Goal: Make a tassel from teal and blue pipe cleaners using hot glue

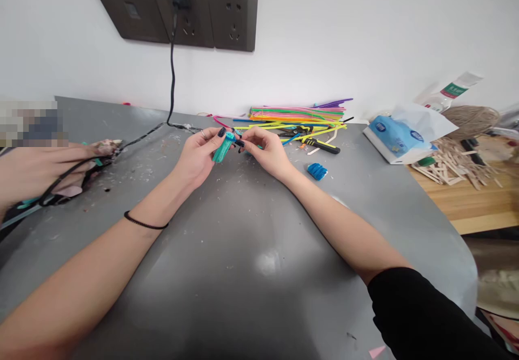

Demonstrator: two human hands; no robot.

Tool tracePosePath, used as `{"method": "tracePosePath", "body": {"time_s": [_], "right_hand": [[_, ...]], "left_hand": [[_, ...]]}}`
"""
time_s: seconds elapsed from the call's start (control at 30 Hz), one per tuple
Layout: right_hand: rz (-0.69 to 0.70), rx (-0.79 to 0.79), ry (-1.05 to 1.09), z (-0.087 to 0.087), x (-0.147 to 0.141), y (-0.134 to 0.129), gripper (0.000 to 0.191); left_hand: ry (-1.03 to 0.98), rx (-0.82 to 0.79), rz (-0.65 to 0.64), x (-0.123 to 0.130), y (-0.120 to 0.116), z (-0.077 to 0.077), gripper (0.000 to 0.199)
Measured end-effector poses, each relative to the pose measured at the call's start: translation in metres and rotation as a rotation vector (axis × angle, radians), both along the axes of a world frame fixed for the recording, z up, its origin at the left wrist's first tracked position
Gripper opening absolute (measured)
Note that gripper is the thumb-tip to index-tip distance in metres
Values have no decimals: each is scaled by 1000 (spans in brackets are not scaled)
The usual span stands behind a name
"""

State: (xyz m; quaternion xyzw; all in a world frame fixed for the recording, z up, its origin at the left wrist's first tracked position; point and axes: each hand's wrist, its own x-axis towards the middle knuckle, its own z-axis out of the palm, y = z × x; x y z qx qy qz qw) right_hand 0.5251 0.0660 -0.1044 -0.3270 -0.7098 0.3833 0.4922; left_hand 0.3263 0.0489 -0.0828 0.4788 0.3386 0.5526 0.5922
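A small teal bundle, fuzzy like pipe cleaner, is pinched between the thumb and fingers of my left hand. My right hand is closed at the bundle's upper right end, its thumb and fingertips pressed together; whatever lies between them is too small to make out. Both hands are raised over the grey table and nearly touch each other. A blue wound piece lies on the table to the right of my right hand.
Coloured pipe cleaners and black-handled pliers lie by the wall. At right are a tissue pack, twine and wooden sticks. Another person's hand is at left, near a black cord.
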Motion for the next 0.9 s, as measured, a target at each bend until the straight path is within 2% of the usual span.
{"method": "tracePosePath", "body": {"time_s": [0.3,0.53,0.9], "right_hand": [[11,8,8,-2,0,-1,22],[-2,64,-44,2,1,-4,17],[-44,109,-131,3,0,-6,18]], "left_hand": [[70,-13,28,-1,2,-4,35],[253,86,85,2,-1,-5,49],[361,120,141,1,-2,-9,59]]}}
